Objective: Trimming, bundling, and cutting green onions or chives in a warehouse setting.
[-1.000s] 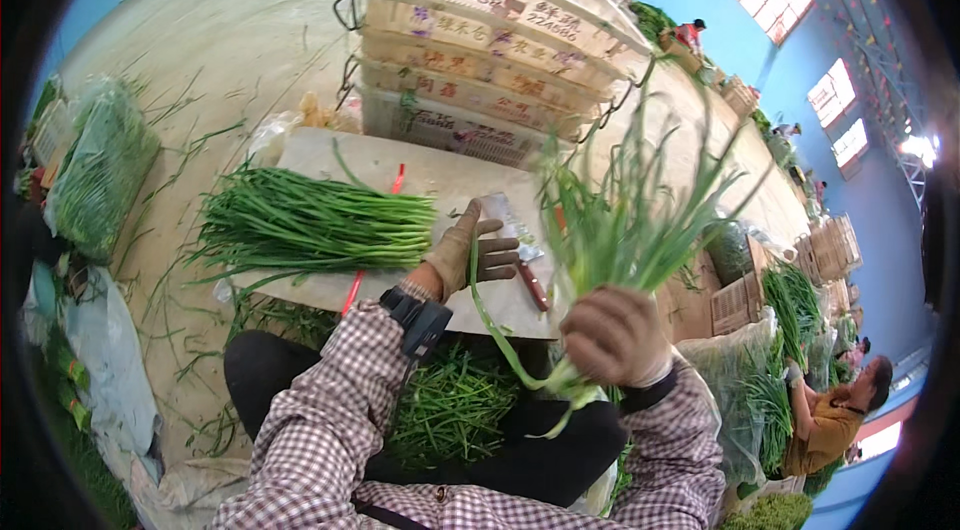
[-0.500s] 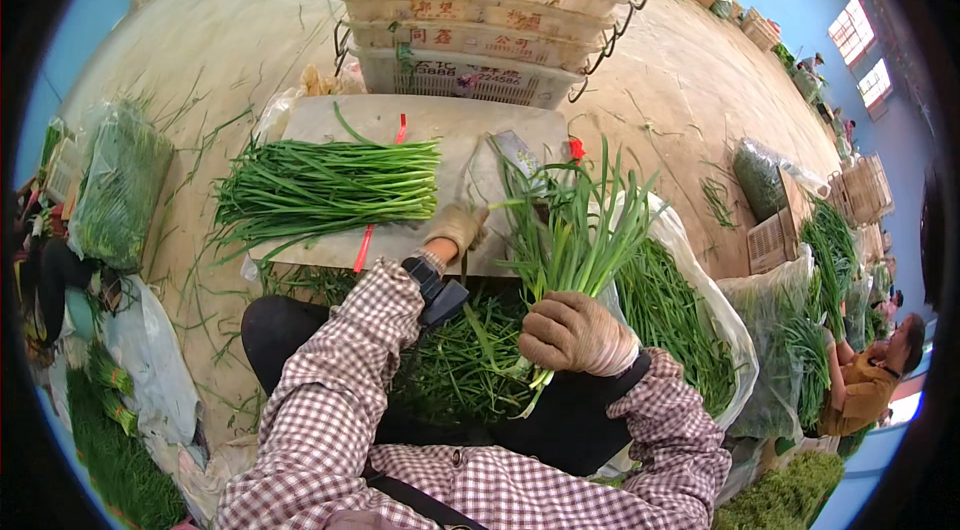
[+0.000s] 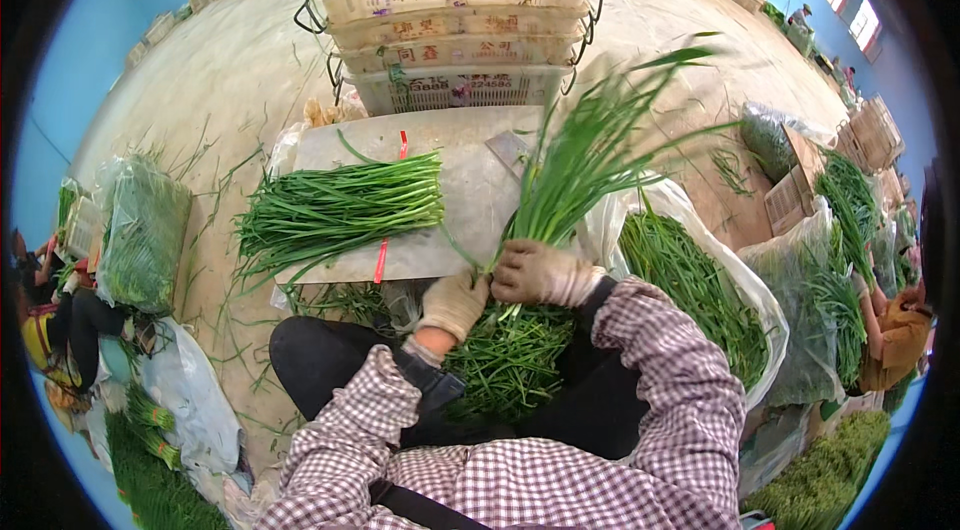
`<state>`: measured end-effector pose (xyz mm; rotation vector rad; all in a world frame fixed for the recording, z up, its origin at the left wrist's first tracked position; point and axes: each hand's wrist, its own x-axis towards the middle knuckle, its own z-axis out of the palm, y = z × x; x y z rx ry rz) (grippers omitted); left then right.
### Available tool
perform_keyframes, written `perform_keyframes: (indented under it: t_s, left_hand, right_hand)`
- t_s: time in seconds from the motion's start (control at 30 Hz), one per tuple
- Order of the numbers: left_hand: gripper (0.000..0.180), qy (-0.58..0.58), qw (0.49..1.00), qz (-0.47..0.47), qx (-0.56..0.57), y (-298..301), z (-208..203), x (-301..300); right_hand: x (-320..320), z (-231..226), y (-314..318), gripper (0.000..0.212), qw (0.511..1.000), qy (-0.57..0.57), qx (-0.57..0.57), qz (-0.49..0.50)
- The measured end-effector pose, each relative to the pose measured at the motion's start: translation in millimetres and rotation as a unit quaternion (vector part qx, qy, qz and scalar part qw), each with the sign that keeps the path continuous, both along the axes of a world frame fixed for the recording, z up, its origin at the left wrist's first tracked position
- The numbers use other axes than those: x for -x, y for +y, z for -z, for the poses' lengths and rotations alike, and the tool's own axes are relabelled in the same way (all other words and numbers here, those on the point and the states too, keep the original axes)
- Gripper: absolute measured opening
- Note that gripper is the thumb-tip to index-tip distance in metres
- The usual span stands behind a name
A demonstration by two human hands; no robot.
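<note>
Right hand (image 3: 545, 273), gloved, closed around the lower part of a bunch of green stalks (image 3: 575, 175), which fans upward and to the right above the lap, its leaf tips blurred; the fingers conceal much of the gripped section. Left hand (image 3: 452, 305), also gloved, lies just beside the right at the base of the bunch; its fingertips are obscured, and whether it grips anything cannot be told. A thin single leaf (image 3: 460, 246) slants toward it, its lower end indistinct. On the low table (image 3: 470, 145), a larger pile of stalks (image 3: 345, 205) covers the middle of a red strip (image 3: 381, 260), only whose two ends show. A grey metal blade (image 3: 506, 152) is partly hidden behind the bunch; its handle cannot be made out. Loose trimmings (image 3: 510, 370) fill the lap, partly covered by the forearms. To the right, a white plastic sheet (image 3: 775, 335) surrounds further greens (image 3: 685, 290). The stacked crates (image 3: 455, 90) are cut by the upper edge; a co-worker (image 3: 895, 345) at far right is cropped by the dark rim.
</note>
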<state>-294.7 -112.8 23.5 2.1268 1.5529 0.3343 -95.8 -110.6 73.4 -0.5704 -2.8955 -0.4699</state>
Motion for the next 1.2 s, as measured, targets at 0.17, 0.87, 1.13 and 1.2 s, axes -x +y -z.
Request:
perform_keyframes:
  t_s: [0.17,0.87,1.13,1.2]
  left_hand:
    - [0.041,0.006,0.988,0.022,0.156,-15.2,67.9,16.3]
    - [0.099,-0.266,0.855,-0.064,0.441,129.3,49.8,-68.7]
    - [0.066,-0.330,0.885,-0.022,0.328,62.6,20.7,-81.6]
    - [0.069,-0.408,0.868,0.009,0.281,48.5,3.6,-80.4]
  right_hand:
    - [7.2,72.3,-6.2,0.029,0.994,-0.017,0.092,-0.053]
    - [-11.9,84.3,5.3,0.066,0.419,0.552,0.507,0.513]
    - [9.6,90.8,-17.6,0.067,0.449,0.566,0.493,0.484]
    - [18.8,58.1,-33.5,0.062,0.458,0.584,0.464,0.484]
